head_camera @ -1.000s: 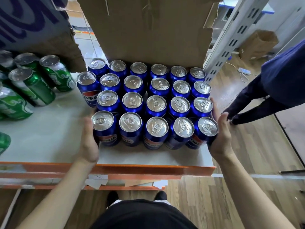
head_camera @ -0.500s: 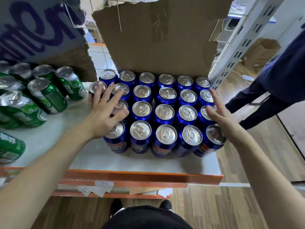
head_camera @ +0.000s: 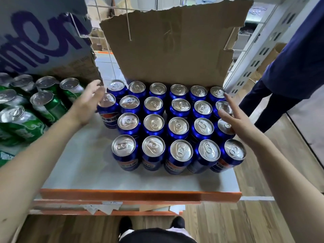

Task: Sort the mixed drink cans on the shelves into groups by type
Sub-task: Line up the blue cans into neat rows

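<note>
Nearest us runs the orange shelf lip [head_camera: 140,194], steel and hard-edged, with the pale smooth shelf board [head_camera: 78,163] behind it; on that board stand the blue cans [head_camera: 175,130], upright in 4 tight rows toward the right end; we judge them full, so fairly heavy, rigid when sealed but thin-walled and easily dented, their glossy painted sides slick, their brushed lids ringed by a raised rim; best taken round the cylinder wall, or herded as a block from both flanks. Our right hand [head_camera: 240,122] lies against the right flank, fingers straight, gripping nothing; our left hand [head_camera: 87,102], blurred, sits flat beside the stray can [head_camera: 108,111] jutting from the left flank, likewise holding nothing. Left of that cluster the green cans [head_camera: 43,102]; behind rises a torn, matte cardboard sheet [head_camera: 171,50].
</note>
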